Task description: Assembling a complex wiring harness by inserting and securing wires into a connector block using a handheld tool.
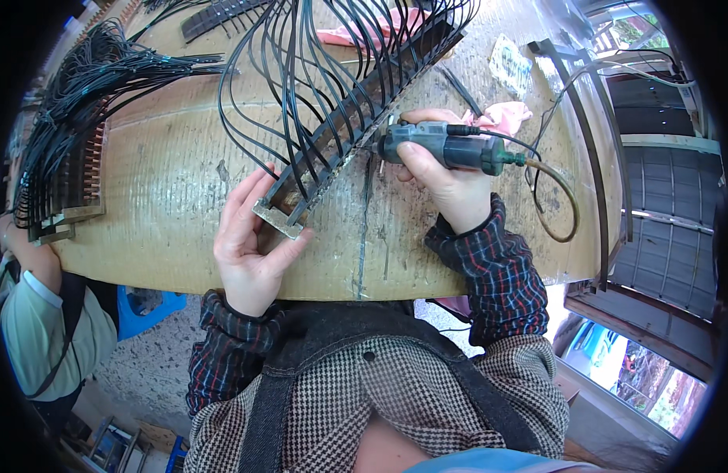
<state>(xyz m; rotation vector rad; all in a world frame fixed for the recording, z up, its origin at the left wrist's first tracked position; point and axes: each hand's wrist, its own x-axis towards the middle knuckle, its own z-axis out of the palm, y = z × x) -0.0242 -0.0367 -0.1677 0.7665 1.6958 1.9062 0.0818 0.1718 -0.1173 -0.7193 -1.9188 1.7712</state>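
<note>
My left hand grips the near end of a long dark channel-shaped bar, thumb and fingers around its pale end plate. The bar slants away to the upper right, and many thin black cables arch up out of it. In my right hand is a cylindrical grey and dark-green handheld tool, lying nearly level. A black cord and a brownish hose run from its rear end. Its front points at the bar's near side; whether the tip touches is too small to tell.
Another cable-filled bar lies at the left, near a co-worker's arm. Pink cloths and a dark bar lie farther back. A dark metal strip curves along the right of the brown tabletop.
</note>
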